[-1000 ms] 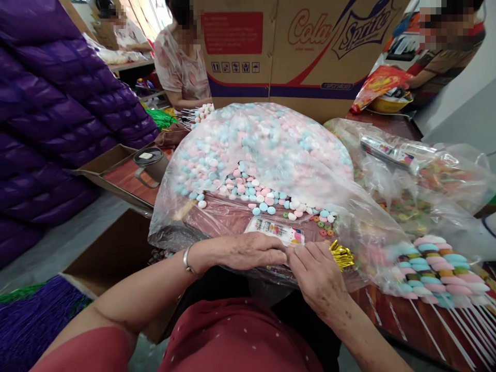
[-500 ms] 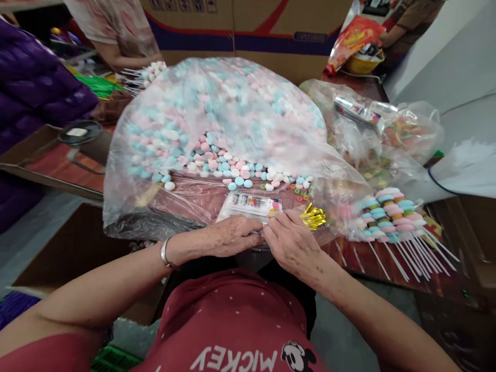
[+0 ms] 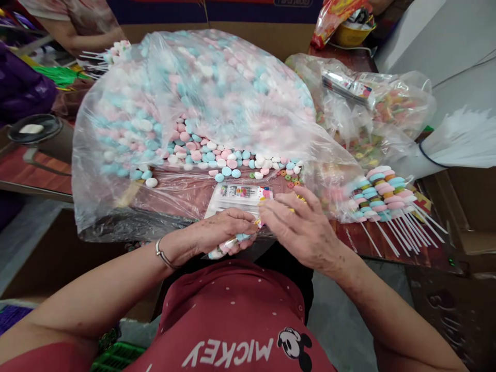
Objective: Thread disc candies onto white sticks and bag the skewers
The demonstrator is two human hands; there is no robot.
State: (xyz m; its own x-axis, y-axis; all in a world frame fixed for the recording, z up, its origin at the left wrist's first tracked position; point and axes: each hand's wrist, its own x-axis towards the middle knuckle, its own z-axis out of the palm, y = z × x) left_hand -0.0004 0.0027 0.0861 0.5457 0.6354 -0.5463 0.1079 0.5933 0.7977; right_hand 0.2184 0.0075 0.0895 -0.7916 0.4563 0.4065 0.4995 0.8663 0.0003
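Head view — left hand (image 3: pixel 222 227) grips a wrapped candy stick (image 3: pixel 221 250) at the table's (image 3: pixel 343 229) near edge.
Right hand (image 3: pixel 306 227) half-curled beside it, hold unclear; bare tabletop shows rightward, near the marshmallow skewers (image 3: pixel 382 196) — bulging candy bag (image 3: pixel 217 88) blocks the far side.

a short row of pink, white and blue candies (image 3: pixel 223 249), partly hidden, slants in the left hand (image 3: pixel 220 229)
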